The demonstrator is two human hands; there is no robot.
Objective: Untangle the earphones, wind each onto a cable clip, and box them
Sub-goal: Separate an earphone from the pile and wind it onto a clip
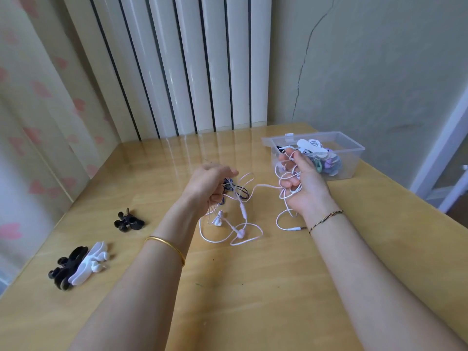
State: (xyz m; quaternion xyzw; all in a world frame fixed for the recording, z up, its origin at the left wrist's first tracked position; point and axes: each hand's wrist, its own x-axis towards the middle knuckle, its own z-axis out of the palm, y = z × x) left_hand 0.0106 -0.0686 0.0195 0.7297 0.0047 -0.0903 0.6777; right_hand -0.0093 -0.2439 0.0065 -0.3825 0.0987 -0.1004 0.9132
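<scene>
Two bare hands above a glossy wooden table (253, 287), one tangle strung between them. Left hand (210, 188), near frame centre, curled closed on a knot of dark blue cable (240, 192) mixed with pale strands; fingers folded under, so exact pinch not readable. Right hand (302, 183), at about 3 o'clock from the left hand, palm up, fingers bent around several loops of the pink-white earphone cable (268, 185); loop count in the palm not resolvable. One strand of that cable spanning the gap between the hands. Below the hands, at 6 o'clock, slack of the same cable lying on the table in loose loops: one inline remote (244, 211), one pink earbud (240, 233), one whitish earbud (218, 221), one jack plug (296, 228) pointing toward 3 o'clock just beside the right wrist. Cable clips on the table, well apart from the tangle toward 8 o'clock: one black clip (128, 221) alone, then a pile nearer the table edge with one white clip (91, 263) leaning on black clips (65, 269), number of black ones in the pile unclear, at least one. One clear plastic box (352, 158) at 2 o'clock, lid off or open, directly behind the right hand; inside, a heap of wound earphones and clips in white, purple and green, too overlapped to count. One gold bangle (166, 247) on the left forearm, one thin braided cord bracelet (325, 219) on the right wrist.
</scene>
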